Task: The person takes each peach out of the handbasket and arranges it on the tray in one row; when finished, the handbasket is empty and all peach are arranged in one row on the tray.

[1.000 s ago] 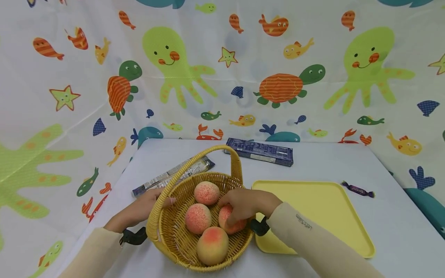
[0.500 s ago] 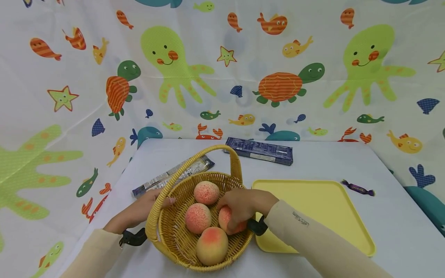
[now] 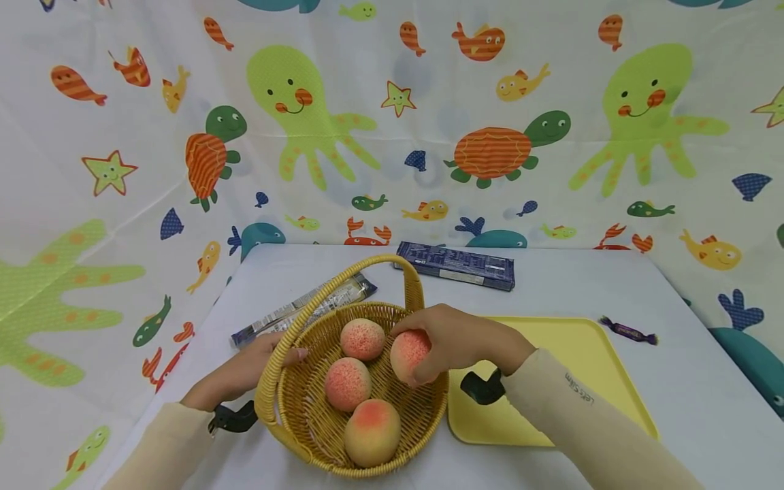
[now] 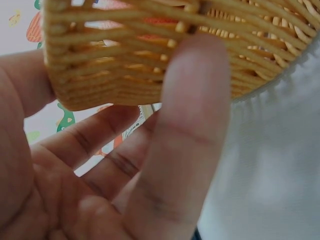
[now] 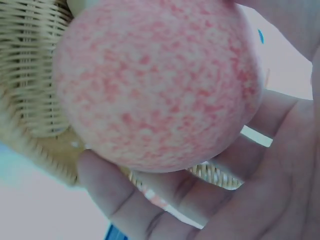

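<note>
A white cloth (image 3: 386,163) hangs behind the desk (image 3: 569,286) and runs down its left and right sides, with soft folds and creases. It is printed with smiling lime-green octopuses (image 3: 284,75), green-headed turtles with orange shells (image 3: 493,151), starfish (image 3: 109,172), red crabs (image 3: 365,240), blue whales (image 3: 502,239) and small fish (image 3: 474,44). The desk has a plain white top, narrowing towards the back. The light is even, the shadows faint.

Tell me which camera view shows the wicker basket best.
The head view: the basket shows nearly whole, handle included. The left wrist view has only a close, cropped part of it; the right wrist view, parts behind a peach.
</note>
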`<state>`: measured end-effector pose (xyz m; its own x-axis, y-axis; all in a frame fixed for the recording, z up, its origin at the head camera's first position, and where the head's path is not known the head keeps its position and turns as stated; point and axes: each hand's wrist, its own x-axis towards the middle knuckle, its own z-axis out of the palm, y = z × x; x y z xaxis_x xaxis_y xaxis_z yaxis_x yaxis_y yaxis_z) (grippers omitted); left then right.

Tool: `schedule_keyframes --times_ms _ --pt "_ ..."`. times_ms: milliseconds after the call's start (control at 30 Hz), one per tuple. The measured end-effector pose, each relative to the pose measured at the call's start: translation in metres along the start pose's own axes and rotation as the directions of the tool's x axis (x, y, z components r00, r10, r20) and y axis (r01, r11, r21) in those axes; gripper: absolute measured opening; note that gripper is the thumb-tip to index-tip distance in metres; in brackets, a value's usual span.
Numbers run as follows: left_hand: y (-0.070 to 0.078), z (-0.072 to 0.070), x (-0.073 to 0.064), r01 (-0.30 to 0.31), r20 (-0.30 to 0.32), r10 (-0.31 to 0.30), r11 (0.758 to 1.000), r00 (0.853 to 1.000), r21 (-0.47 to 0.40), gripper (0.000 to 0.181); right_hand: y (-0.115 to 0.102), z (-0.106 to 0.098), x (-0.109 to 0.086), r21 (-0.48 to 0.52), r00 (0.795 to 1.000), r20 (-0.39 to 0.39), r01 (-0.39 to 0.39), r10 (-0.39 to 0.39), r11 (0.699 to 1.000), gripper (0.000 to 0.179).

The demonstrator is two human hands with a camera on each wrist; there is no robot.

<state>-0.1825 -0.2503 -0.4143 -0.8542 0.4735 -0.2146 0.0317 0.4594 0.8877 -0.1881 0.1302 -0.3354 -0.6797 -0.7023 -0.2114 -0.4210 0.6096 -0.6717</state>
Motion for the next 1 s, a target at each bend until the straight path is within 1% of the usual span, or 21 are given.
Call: schedule_keyframes --times_ms 233,333,433,533,767,1000 --pt "0.000 0.001 0.001 0.002 -0.004 -0.002 1.000 1.000 0.001 0.050 0.013 -0.010 -0.019 0.068 0.995 -0.104 0.007 0.001 0.998 0.066" --pt "0.000 0.001 0.001 0.009 -0.006 -0.009 1.000 1.000 -0.011 0.051 0.021 -0.014 -0.028 0.099 0.988 -0.153 0.002 0.013 0.995 0.067" --pt "0.000 0.001 0.000 0.002 -0.004 -0.002 1.000 1.000 -0.020 0.052 0.031 -0.018 -0.034 0.127 0.979 -0.199 -0.016 0.041 0.992 0.068" --pt "0.000 0.001 -0.001 -0.004 -0.002 0.004 1.000 1.000 -0.022 0.052 0.042 -0.020 -0.039 0.132 0.970 -0.237 -0.031 0.062 0.991 0.070" --pt "-0.002 0.000 -0.001 -0.013 0.003 0.013 1.000 1.000 -0.003 0.052 0.074 -0.018 -0.041 0.163 0.950 -0.293 -0.061 0.107 0.985 0.073" --pt "-0.002 0.001 -0.001 -0.016 0.001 0.016 1.000 1.000 -0.014 0.052 0.098 -0.010 -0.039 0.219 0.927 -0.332 -0.103 0.173 0.970 0.075"
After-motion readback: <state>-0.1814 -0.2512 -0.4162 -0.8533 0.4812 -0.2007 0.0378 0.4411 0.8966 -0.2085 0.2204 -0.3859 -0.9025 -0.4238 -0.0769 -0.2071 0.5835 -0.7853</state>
